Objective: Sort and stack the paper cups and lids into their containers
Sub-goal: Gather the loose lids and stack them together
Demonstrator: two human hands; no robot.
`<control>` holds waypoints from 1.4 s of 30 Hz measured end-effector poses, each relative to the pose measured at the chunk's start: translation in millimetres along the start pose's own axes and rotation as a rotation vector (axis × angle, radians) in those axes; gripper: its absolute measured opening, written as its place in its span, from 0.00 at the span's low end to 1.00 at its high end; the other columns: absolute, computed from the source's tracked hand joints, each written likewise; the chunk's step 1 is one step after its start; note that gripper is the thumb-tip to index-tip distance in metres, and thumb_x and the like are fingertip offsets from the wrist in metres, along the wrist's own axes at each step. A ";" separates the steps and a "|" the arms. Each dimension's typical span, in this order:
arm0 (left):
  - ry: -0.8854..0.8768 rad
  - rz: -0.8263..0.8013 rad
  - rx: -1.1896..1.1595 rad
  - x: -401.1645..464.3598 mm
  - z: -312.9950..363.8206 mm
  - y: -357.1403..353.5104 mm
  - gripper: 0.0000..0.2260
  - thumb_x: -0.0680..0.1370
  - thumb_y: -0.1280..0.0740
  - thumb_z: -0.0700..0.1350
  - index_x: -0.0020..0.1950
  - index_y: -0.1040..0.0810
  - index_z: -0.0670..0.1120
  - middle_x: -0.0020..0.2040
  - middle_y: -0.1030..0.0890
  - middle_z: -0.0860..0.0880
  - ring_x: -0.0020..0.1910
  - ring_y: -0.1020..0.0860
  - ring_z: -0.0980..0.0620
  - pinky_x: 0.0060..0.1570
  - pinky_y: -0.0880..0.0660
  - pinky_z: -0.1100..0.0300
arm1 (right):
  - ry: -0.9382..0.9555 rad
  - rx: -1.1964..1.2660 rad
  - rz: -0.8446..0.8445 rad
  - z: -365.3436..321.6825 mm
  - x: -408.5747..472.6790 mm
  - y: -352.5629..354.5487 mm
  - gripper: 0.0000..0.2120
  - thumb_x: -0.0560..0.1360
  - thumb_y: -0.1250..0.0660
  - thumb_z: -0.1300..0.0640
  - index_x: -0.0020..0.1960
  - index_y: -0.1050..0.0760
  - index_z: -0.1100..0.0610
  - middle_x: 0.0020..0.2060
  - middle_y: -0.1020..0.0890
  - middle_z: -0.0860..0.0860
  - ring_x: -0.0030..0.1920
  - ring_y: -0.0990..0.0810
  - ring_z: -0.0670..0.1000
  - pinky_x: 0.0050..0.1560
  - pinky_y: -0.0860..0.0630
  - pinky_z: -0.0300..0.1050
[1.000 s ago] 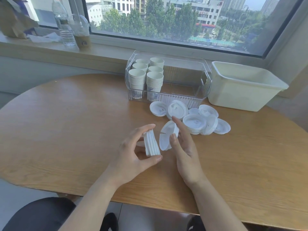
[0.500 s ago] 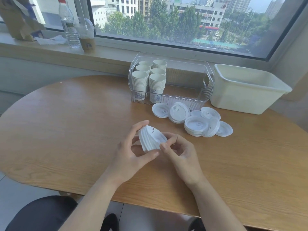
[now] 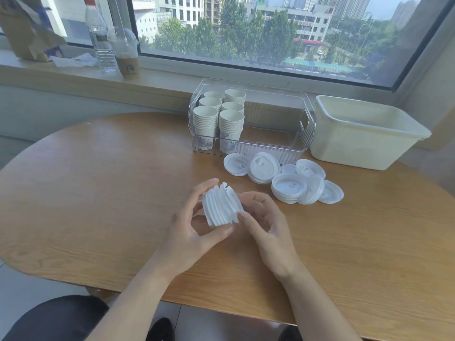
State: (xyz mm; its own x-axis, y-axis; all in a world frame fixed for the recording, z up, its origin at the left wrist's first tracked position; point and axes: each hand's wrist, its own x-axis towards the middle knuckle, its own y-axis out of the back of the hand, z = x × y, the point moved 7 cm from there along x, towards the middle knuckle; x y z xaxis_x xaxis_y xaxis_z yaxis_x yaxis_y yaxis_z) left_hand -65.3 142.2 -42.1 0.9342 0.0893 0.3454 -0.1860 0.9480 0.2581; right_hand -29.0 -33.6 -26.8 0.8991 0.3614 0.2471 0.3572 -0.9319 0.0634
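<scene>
Above the table's point(image 3: 103, 183) near edge, the left hand point(image 3: 194, 232) gripped a nested stack of white plastic lids point(image 3: 220, 207) by its rims, thumb below and fingers curled over. The right hand point(image 3: 264, 225), fingers curled, pinched the stack's end. Light, thin and slippery, the lids looked best squeezed across their rims.

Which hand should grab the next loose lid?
Right. The right hand only steadies the lid stack, which the left hand grips, and the loose lids lie on its side.

Cups point(image 3: 219, 116) in clear bin point(image 3: 305, 119), upper centre; tub point(image 3: 364, 141) to its right. Loose lids point(image 3: 283, 179) just below bin. Held lids point(image 3: 220, 207) at centre, btwn hands.
</scene>
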 end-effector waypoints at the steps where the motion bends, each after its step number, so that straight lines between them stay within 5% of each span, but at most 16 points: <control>1: 0.000 0.003 -0.002 0.0 0.2 0.4 0.39 0.71 0.19 0.55 0.79 0.32 0.62 0.72 0.22 0.57 0.70 0.22 0.50 0.64 0.20 0.45 | 0.002 0.002 -0.002 0.2 0.3 0.1 0.16 0.78 0.28 0.47 0.63 0.23 0.52 0.61 0.15 0.53 0.59 0.16 0.57 0.58 0.19 0.51; 5: -0.009 -0.016 0.006 -0.1 2.3 -1.1 0.40 0.72 0.18 0.54 0.80 0.33 0.61 0.72 0.22 0.56 0.69 0.21 0.50 0.64 0.20 0.44 | -0.009 0.001 -0.043 1.7 -0.3 -3.4 0.20 0.79 0.27 0.47 0.66 0.26 0.54 0.64 0.17 0.53 0.60 0.16 0.57 0.59 0.20 0.48; 11: -0.018 -0.022 -0.007 0.3 7.6 -2.1 0.39 0.71 0.18 0.56 0.79 0.32 0.61 0.72 0.22 0.57 0.70 0.22 0.49 0.66 0.21 0.44 | -0.017 -0.044 -0.066 3.6 -0.1 -4.9 0.21 0.78 0.27 0.48 0.67 0.26 0.54 0.63 0.17 0.54 0.61 0.17 0.60 0.63 0.23 0.67; 15: -0.031 -0.033 0.032 -0.3 10.0 -3.9 0.39 0.72 0.17 0.53 0.79 0.32 0.63 0.72 0.22 0.56 0.69 0.21 0.50 0.67 0.22 0.44 | -0.021 -0.039 -0.049 2.5 -0.2 -3.9 0.23 0.76 0.29 0.46 0.69 0.25 0.50 0.61 0.17 0.51 0.61 0.17 0.56 0.61 0.20 0.51; 27: -0.093 -0.039 0.067 -2.3 14.4 -6.0 0.40 0.73 0.18 0.53 0.80 0.34 0.64 0.73 0.23 0.57 0.70 0.22 0.50 0.63 0.19 0.48 | -0.031 -0.123 -0.115 4.7 1.8 -8.7 0.26 0.77 0.32 0.44 0.75 0.26 0.47 0.61 0.17 0.50 0.60 0.17 0.53 0.61 0.22 0.43; 35: -0.151 -0.019 0.087 -3.6 21.7 -4.0 0.37 0.73 0.19 0.56 0.79 0.32 0.62 0.73 0.25 0.59 0.70 0.22 0.52 0.59 0.17 0.52 | -0.030 -0.176 -0.121 8.0 1.4 -9.1 0.23 0.79 0.33 0.40 0.72 0.24 0.45 0.62 0.18 0.51 0.63 0.19 0.56 0.65 0.23 0.61; 42: -0.093 0.038 0.065 0.9 11.3 -0.7 0.35 0.72 0.20 0.57 0.76 0.30 0.64 0.69 0.22 0.58 0.66 0.20 0.52 0.60 0.18 0.49 | -0.036 -0.229 -0.077 11.3 5.6 -5.7 0.27 0.75 0.32 0.34 0.71 0.25 0.41 0.61 0.19 0.44 0.62 0.19 0.47 0.61 0.24 0.38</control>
State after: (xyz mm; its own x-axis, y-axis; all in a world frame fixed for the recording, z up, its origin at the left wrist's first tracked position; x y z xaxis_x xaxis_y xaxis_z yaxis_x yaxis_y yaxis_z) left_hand -67.8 138.2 -31.8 0.8943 0.0932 0.4376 -0.2429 0.9225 0.2999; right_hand -23.1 -26.0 -36.7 0.8814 0.4285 0.1989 0.3619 -0.8830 0.2988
